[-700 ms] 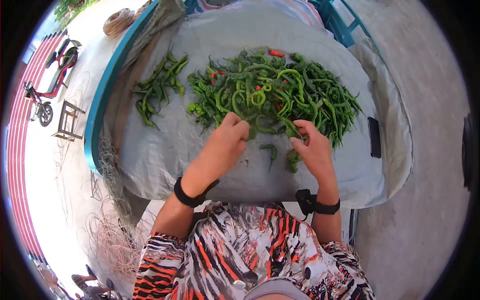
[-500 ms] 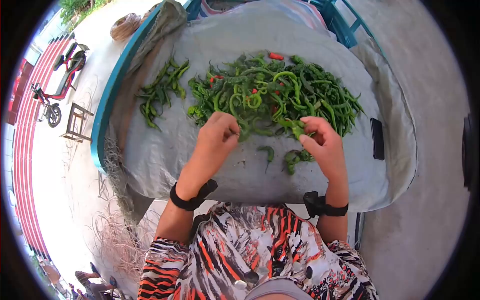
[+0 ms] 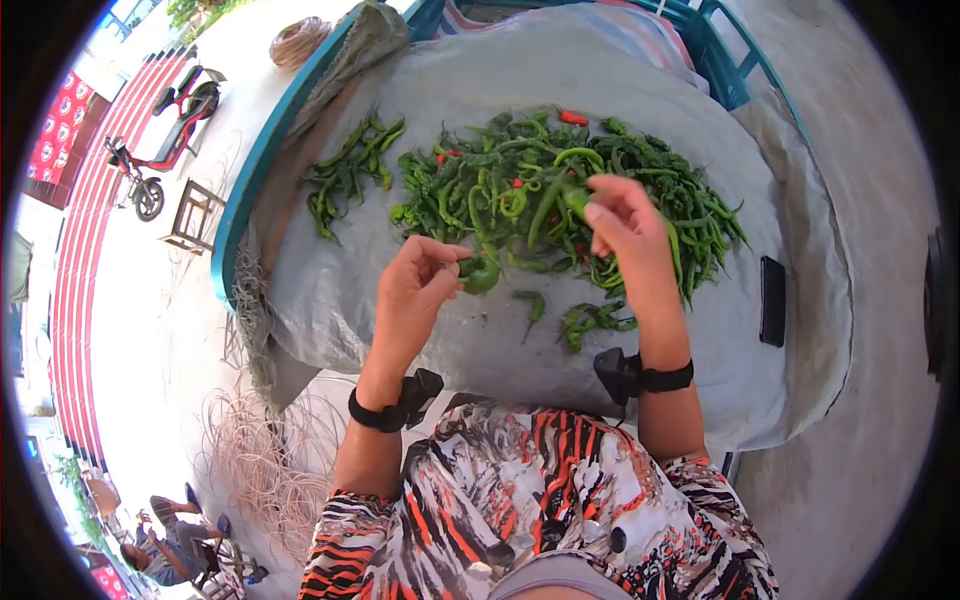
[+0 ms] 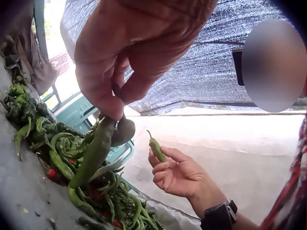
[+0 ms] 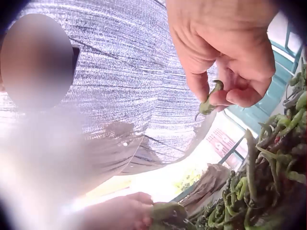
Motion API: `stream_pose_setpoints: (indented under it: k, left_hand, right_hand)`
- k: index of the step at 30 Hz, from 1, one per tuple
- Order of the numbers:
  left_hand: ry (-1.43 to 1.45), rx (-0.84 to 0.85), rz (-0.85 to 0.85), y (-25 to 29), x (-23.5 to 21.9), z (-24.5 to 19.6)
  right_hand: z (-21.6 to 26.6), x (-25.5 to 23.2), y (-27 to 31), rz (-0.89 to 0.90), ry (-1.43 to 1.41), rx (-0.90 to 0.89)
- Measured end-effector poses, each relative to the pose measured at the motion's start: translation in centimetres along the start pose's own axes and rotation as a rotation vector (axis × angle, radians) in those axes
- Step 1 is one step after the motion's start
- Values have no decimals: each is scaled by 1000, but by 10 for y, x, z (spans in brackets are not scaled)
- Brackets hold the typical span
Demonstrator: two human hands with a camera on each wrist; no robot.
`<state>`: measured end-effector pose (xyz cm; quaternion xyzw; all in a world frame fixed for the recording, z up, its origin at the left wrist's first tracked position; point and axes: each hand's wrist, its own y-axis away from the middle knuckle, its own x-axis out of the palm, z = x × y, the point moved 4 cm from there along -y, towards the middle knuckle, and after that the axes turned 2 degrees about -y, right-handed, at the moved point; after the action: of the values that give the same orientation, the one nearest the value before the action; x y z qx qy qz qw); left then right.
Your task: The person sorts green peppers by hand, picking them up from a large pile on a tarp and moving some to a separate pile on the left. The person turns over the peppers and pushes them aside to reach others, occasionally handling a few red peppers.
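My left hand pinches green chili peppers just in front of the heap. In the left wrist view, a long green pepper hangs down from its fingertips beside a rounder one. My right hand is raised over the right half of the pepper heap. Thumb and fingers pinch a small green pepper, its thin stem sticking out in the right wrist view. The heap is mostly green with a few red peppers. Several loose peppers lie before it.
A smaller pile of green peppers lies left on the grey sheet. A black phone rests near the right edge. Teal rails border the surface. Beyond at left stand a wooden stool and a red scooter.
The left hand has shifted down and away from the heap, peppers now showing in its fingers. The right hand has risen over the heap with a pepper. The head view has turned slightly.
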<state>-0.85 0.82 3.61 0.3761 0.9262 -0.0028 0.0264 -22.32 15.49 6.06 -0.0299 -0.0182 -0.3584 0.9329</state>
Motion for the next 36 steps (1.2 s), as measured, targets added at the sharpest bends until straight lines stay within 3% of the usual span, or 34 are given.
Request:
stream_pose_setpoints:
  k: [1, 5, 7, 10, 14, 17, 20, 23, 27, 33, 36]
  left_hand:
    - [32, -5, -4, 2, -1, 1]
    - [121, 10, -55, 10, 4, -3]
    - [87, 27, 22, 10, 13, 1]
    - [67, 5, 32, 9, 26, 3]
    - [92, 31, 5, 6, 27, 16]
    - [66, 71, -83, 6, 26, 22]
    - [-40, 12, -171, 5, 17, 27]
    - [-77, -4, -179, 6, 12, 32]
    - [-23, 5, -185, 5, 16, 31]
    - [-96, -42, -157, -2, 13, 24]
    - [-49, 18, -134, -16, 14, 11]
  right_hand:
    - [-12, 6, 3, 132, -6, 42]
    - [-44, 35, 23, 229, -170, 211]
    - [-39, 50, 32, 235, -262, 359]
    - [-44, 55, 27, 455, -74, 290]
    - [-56, 42, 24, 447, -92, 349]
    - [-60, 32, 20, 315, -61, 309]
    - [-38, 22, 11, 378, 243, 212]
    - [-19, 16, -3, 289, 399, 14]
    - [-12, 6, -19, -7, 206, -137]
    - [-11, -17, -15, 214, 437, 49]
    - [2, -12, -12, 39, -89, -196]
